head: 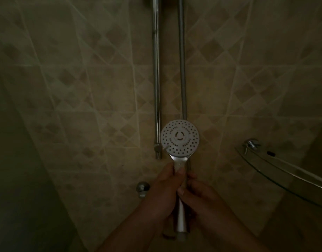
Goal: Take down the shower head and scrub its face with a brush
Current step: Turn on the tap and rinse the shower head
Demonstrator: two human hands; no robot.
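Note:
The shower head (180, 138) is off the wall, held upright in front of me. Its round white face, dotted with spray holes, points toward the camera. Its chrome handle runs down between both hands. My left hand (165, 188) wraps the upper handle from the left, thumb on the front. My right hand (198, 195) grips the handle slightly lower from the right. The metal hose (182, 70) hangs down the wall behind the head. No brush is in view.
A chrome riser rail (156, 79) runs down the tiled wall, ending just left of the head. A chrome wall fitting (143, 188) sits low left of my hands. A curved glass corner shelf (284, 171) with chrome brackets juts out at the right. The light is dim.

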